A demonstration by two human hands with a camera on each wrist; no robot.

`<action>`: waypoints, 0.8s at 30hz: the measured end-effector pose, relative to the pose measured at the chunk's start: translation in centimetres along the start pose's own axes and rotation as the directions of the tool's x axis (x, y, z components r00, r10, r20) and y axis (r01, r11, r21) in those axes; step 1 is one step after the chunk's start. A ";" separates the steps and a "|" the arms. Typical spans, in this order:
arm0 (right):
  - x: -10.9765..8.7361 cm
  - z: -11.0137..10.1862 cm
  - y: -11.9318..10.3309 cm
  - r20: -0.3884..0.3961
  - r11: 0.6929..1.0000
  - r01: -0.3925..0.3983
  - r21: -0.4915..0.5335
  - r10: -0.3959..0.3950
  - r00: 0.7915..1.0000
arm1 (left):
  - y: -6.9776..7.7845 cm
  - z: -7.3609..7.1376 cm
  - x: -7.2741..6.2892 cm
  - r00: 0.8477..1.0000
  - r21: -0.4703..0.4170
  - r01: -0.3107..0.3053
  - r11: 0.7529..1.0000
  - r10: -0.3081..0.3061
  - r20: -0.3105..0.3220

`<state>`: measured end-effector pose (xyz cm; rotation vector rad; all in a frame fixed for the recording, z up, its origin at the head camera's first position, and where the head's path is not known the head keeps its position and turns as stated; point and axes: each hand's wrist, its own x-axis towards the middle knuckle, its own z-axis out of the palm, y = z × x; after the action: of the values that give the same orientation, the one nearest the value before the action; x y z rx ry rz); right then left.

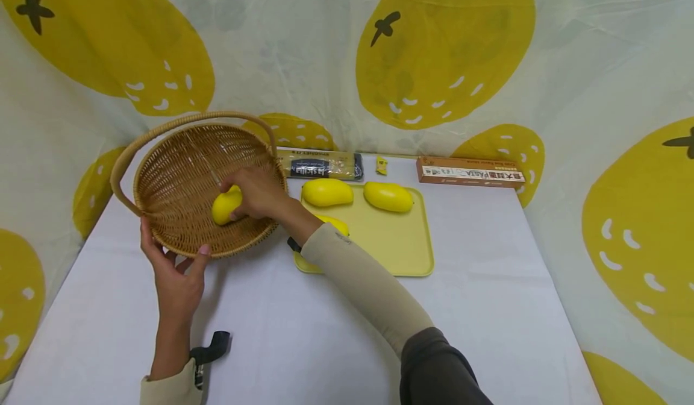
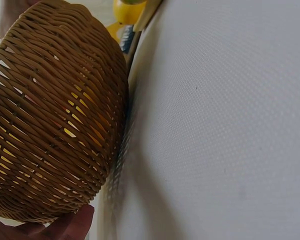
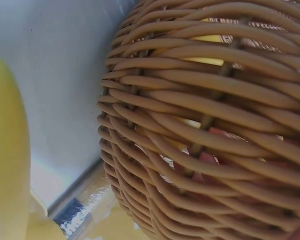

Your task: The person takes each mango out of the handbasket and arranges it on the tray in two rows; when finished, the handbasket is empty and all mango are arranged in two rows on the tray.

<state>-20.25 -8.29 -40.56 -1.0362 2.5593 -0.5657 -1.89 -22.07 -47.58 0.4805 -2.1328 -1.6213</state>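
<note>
A round wicker basket (image 1: 179, 176) with an arched handle leans with its opening toward me, at the left of the head view. My left hand (image 1: 176, 278) grips its near rim, thumb at the front edge; in the left wrist view fingertips (image 2: 80, 225) press against the weave. Inside the basket my right hand (image 1: 255, 194) holds a yellow mango (image 1: 225, 207) between thumb and fingers, low over the woven wall. Two more mangoes (image 1: 328, 192) lie along the back of a pale yellow tray (image 1: 390, 242); a third mango (image 1: 334, 221) is partly hidden by my right forearm.
Behind the tray lie a spaghetti packet (image 1: 325, 166), a small yellow wrapper (image 1: 382, 164) and a brown pasta box (image 1: 470, 172). A fruit-printed cloth (image 1: 303, 43) hangs around the back and sides of the white table (image 1: 488, 308).
</note>
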 end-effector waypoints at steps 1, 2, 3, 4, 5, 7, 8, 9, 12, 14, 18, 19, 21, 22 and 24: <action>0.0 0.0 0.0 0.005 1.000 -0.002 0.003 0.002 1.000 | 0.0 0.0 0.0 1.000 0.001 -0.002 1.000 0.002 -0.001; 0.0 0.0 -0.1 0.009 1.000 -0.001 0.003 0.001 1.000 | 0.0 0.0 0.0 1.000 0.002 -0.002 1.000 0.002 -0.001; 0.1 0.0 -0.1 0.010 1.000 0.004 -0.004 -0.004 1.000 | 0.0 0.0 0.0 1.000 0.002 -0.003 1.000 0.003 -0.001; 0.1 0.1 -0.1 0.009 1.000 0.009 -0.010 -0.009 1.000 | 0.0 0.0 0.0 1.000 0.005 -0.001 1.000 0.001 -0.001; 0.2 0.1 -0.1 0.009 1.000 0.010 -0.013 -0.009 1.000 | 0.0 0.0 0.0 1.000 0.006 0.000 1.000 0.000 -0.001; 0.3 0.2 -0.1 0.006 1.000 0.011 -0.023 -0.011 1.000 | 0.0 0.0 0.0 1.000 0.001 -0.004 1.000 0.004 -0.001; 0.4 0.2 -0.1 0.006 1.000 0.010 -0.027 -0.010 1.000 | 0.0 0.0 0.0 1.000 -0.002 -0.004 1.000 0.004 0.000; 0.6 0.3 -0.1 0.007 1.000 0.006 -0.028 -0.006 1.000 | 0.0 0.0 0.0 1.000 -0.006 -0.006 1.000 0.006 0.001; 0.9 0.5 -0.2 0.020 0.999 -0.023 -0.026 0.024 1.000 | 0.0 0.1 -0.1 1.000 -0.016 -0.016 1.000 0.016 0.004; 1.1 0.7 -0.3 0.035 0.998 -0.050 -0.030 0.051 0.998 | 0.1 0.1 -0.1 1.000 -0.021 -0.021 1.000 0.021 0.005; 1.3 1.1 -0.5 0.049 0.995 -0.083 -0.047 0.085 0.995 | 0.1 0.1 0.0 1.000 -0.028 -0.027 0.999 0.027 0.006; 1.3 1.2 -0.6 0.051 0.995 -0.083 -0.056 0.085 0.995 | 0.0 0.1 0.0 1.000 -0.029 -0.027 0.999 0.027 0.006; 1.3 1.3 -0.7 0.059 0.994 -0.082 -0.068 0.086 0.994 | 0.0 0.1 0.0 1.000 -0.028 -0.025 0.999 0.025 0.005; 1.2 1.3 -0.7 0.067 0.994 -0.081 -0.073 0.086 0.994 | 0.0 0.1 0.0 1.000 -0.025 -0.024 0.999 0.024 0.004; 1.1 1.4 -0.8 0.080 0.993 -0.070 -0.097 0.078 0.994 | 0.0 0.0 0.0 1.000 -0.022 -0.025 0.999 0.025 0.003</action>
<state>-19.93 -9.95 -41.51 -0.9691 2.5594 -0.3773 -1.93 -22.06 -47.55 0.4428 -2.1134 -1.6312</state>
